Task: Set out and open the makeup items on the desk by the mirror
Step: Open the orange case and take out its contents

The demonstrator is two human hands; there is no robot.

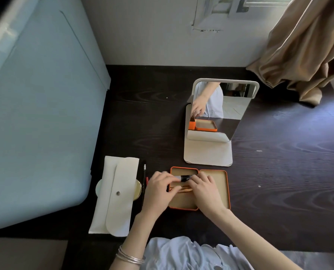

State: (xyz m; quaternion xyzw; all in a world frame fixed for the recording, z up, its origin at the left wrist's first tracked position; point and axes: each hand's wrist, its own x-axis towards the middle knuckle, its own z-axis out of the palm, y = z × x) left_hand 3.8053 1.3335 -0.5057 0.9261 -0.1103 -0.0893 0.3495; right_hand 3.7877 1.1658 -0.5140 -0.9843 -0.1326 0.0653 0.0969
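Below the mirror (pixel 220 112), on the surface (pixel 279 172), our hands, left (pixel 158 188) and right (pixel 205 190), pinch makeup items (pixel 183 179) inside the open orange tin (pixel 214 178); we should lift them out level, steadying the tin.

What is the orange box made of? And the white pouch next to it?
The orange box looks like thin painted metal, a tin: crisp raised rims, rounded corners, a smooth tan inside. It might be hard plastic. The white pouch looks like soft matte fabric or faux leather: it lies flat, with a folded flap and a metal snap.
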